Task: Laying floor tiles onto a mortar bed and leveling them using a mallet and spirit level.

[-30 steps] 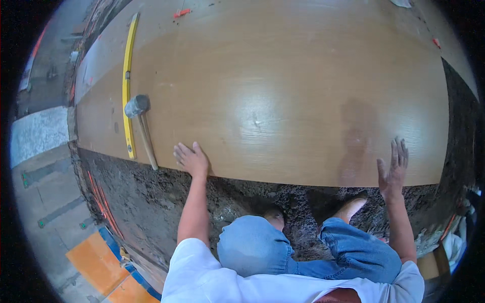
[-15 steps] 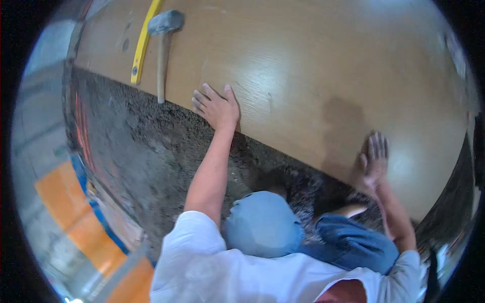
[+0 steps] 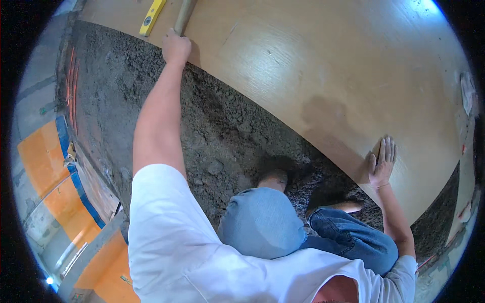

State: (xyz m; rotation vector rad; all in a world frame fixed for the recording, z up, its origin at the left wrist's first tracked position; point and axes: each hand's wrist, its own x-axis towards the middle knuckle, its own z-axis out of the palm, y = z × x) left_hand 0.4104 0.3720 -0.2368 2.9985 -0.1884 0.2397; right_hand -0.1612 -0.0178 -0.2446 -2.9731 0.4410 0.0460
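Closely gripped wooden handle (image 3: 185, 17), glossy panel (image 3: 283, 86)

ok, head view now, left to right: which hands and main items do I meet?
Orange-red strips → yellow level → left hand, closed around a wooden handle → right hand, flat on the tan board → whitish scrap.

Left hand (image 3: 177, 48): curled tight, left arm (image 3: 159, 118) stretched far forward. Right hand (image 3: 382, 169): flat, palm down, fingers (image 3: 388, 148) together, thumb (image 3: 373, 162) apart.
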